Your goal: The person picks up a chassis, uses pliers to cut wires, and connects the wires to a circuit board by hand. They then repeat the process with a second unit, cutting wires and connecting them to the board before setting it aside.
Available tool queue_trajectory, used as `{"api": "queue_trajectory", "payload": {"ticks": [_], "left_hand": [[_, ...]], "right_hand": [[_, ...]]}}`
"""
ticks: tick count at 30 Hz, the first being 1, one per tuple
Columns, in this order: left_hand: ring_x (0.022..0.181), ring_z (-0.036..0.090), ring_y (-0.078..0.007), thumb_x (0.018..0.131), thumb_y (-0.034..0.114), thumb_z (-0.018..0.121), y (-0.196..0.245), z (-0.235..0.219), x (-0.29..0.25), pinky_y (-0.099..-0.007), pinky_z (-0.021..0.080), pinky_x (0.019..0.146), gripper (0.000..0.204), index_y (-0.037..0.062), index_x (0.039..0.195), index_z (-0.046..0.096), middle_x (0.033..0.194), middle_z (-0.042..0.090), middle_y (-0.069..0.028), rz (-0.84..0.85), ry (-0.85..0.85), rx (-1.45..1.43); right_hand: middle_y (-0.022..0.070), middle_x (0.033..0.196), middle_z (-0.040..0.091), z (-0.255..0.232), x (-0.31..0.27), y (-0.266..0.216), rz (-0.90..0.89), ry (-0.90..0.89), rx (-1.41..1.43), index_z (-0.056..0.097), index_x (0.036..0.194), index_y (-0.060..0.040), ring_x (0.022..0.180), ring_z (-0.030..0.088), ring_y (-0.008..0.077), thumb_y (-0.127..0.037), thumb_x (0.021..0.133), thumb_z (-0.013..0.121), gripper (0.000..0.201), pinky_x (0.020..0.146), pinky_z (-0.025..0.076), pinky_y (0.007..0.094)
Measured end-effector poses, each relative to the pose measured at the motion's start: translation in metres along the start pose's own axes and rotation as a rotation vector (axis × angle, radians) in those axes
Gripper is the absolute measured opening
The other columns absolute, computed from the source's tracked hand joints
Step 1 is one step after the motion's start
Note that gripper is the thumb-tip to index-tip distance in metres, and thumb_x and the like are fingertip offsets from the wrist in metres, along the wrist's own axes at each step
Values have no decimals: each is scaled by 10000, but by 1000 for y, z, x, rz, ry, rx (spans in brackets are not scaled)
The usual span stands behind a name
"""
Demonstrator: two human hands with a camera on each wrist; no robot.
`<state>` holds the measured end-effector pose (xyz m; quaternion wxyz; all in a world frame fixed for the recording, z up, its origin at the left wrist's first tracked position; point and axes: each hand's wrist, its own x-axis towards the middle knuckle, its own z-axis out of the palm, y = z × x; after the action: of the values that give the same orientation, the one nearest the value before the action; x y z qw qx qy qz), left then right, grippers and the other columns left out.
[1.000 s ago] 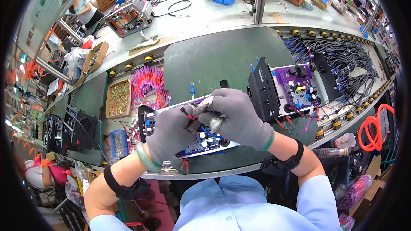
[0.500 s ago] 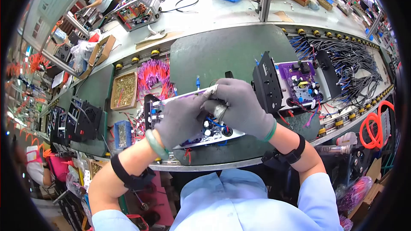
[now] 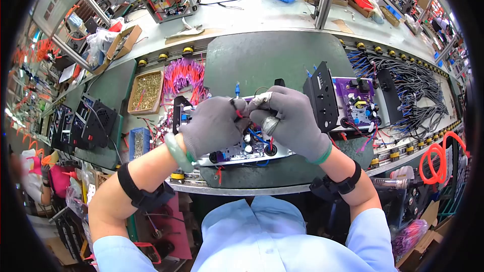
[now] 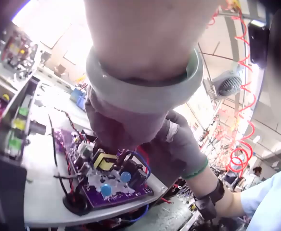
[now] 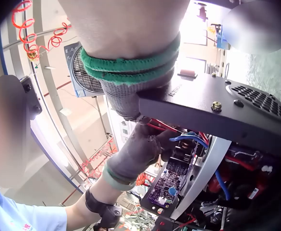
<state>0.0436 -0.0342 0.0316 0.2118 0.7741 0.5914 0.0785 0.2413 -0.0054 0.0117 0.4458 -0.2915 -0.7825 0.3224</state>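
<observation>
Both hands wear grey gloves and meet over a purple circuit board (image 4: 96,196) in a metal chassis (image 4: 49,211). My left hand (image 3: 214,126) pinches a red wire (image 3: 239,114) with a dark part beside it. My right hand (image 3: 297,123), silver tape wrapped on its fingers, curls its fingertips against the left ones at that wire. Red wires (image 5: 160,126) run between the hands in the right wrist view, close to a blue wire (image 5: 193,138). The fingers hide the wire ends. A blue terminal (image 3: 237,89) stands up behind the left hand.
A second unit with a black panel (image 3: 322,98) and purple board (image 3: 357,102) stands to the right, beside grey cables (image 3: 416,80). At left are pink wires (image 3: 184,78), a tray of brass parts (image 3: 146,93) and a blue bin (image 3: 139,143). A green mat (image 3: 277,55) lies behind the hands.
The head view has shifted, so the bench appears farther right. The hands stay together over the board; the left one has turned slightly, and the red wire hidden half a second ago shows again.
</observation>
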Motion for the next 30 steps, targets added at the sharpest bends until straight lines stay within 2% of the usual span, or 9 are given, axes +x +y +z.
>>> {"api": "queue_trajectory", "payload": {"ticks": [1, 2, 6, 11, 13, 17, 22, 27, 30], "left_hand": [[801, 702, -342, 883, 233, 692, -6, 8, -3, -457, 552, 703, 99, 189, 957, 740, 846, 709, -112, 65, 111, -135], [786, 703, -319, 901, 109, 689, -3, 10, -4, -370, 561, 682, 137, 156, 1026, 718, 898, 716, -102, 221, 198, -138], [825, 695, -341, 814, 96, 692, 10, 4, -1, -414, 559, 695, 198, 145, 1005, 687, 887, 688, -89, 182, 97, 150], [786, 683, -367, 846, 162, 673, 3, 3, 2, -463, 540, 680, 150, 135, 994, 672, 865, 683, -121, 207, 64, 257], [757, 683, -373, 882, 229, 656, 7, -12, 13, -476, 536, 682, 136, 135, 981, 667, 811, 684, -129, 99, -156, 320], [740, 683, -369, 899, 245, 642, 16, -16, 8, -496, 519, 646, 118, 145, 957, 669, 782, 685, -112, 163, -82, 446], [726, 677, -349, 864, 199, 681, -4, 1, -3, -478, 516, 611, 92, 146, 939, 673, 784, 668, -88, 263, 160, 250], [726, 680, -332, 768, 161, 715, -4, 6, -3, -449, 530, 603, 100, 121, 841, 661, 786, 665, -78, 367, 174, 273], [744, 691, -335, 750, 143, 715, 7, 4, 0, -451, 539, 613, 128, 127, 865, 661, 799, 672, -78, 270, 36, 351]], "right_hand": [[131, 776, 660, -1, 2, -1, 4, 1, 3, 744, 888, -45, 680, 654, 298, -57, 789, 760, 101, 636, 532, 395], [130, 776, 661, -1, 3, -2, -14, 1, -25, 743, 884, -46, 678, 654, 297, -56, 790, 759, 96, 637, 533, 393], [125, 783, 666, -1, 2, 0, -14, -18, -66, 738, 871, -48, 678, 657, 293, -60, 794, 758, 80, 636, 534, 385], [124, 777, 659, 1, -2, 2, -3, 2, 22, 739, 880, -36, 692, 658, 284, -50, 804, 761, 81, 638, 528, 377], [124, 772, 651, -1, 1, -2, 7, -16, -50, 744, 904, -29, 691, 645, 258, -48, 805, 766, 103, 640, 521, 367], [109, 755, 624, -3, -2, -3, 30, -28, -41, 749, 935, -29, 662, 610, 220, -45, 805, 767, 132, 626, 502, 350], [101, 747, 617, -5, 1, -9, 55, -50, -51, 747, 927, -35, 652, 607, 219, -47, 806, 767, 123, 618, 497, 352], [112, 759, 641, -2, 0, -4, 1, -32, -39, 743, 902, -41, 660, 635, 246, -54, 807, 772, 101, 616, 508, 362], [118, 774, 653, 0, 4, -1, 11, -38, -72, 743, 903, -38, 672, 641, 251, -57, 808, 773, 101, 622, 515, 364]]}}
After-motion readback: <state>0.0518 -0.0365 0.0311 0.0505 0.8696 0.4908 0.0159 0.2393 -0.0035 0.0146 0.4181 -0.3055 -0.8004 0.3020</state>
